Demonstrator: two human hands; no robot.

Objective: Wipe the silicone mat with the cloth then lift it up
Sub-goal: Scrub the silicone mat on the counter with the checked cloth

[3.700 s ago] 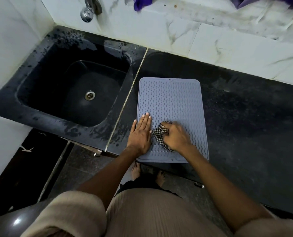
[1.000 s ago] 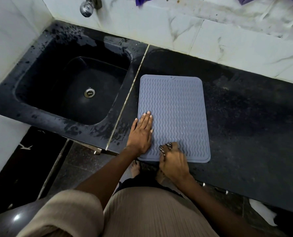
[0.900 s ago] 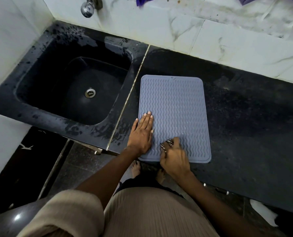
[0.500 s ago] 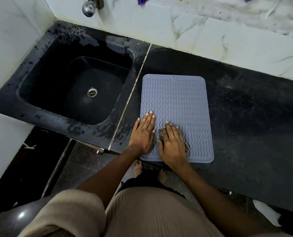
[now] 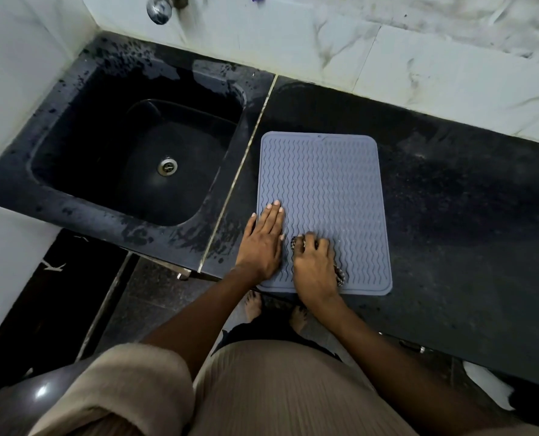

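Observation:
A grey silicone mat (image 5: 325,190) with wavy ridges lies flat on the black counter (image 5: 466,231), just right of the sink. My left hand (image 5: 263,243) rests flat on the mat's near left corner, fingers together, holding nothing. My right hand (image 5: 315,265) presses down on a black-and-white checked cloth (image 5: 340,275) on the near part of the mat. Most of the cloth is hidden under the palm; bits show at the fingertips and at the right side.
A wet black sink (image 5: 142,158) with a metal drain (image 5: 167,166) sits left of the mat, with a chrome tap (image 5: 159,7) on the marble wall above it. The counter's front edge runs just below the mat. My bare feet (image 5: 252,305) stand beneath.
My right hand with the cloth has slid from the mat's near edge a little farther onto the mat and flattened over the cloth. The left hand has stayed on the near left corner.

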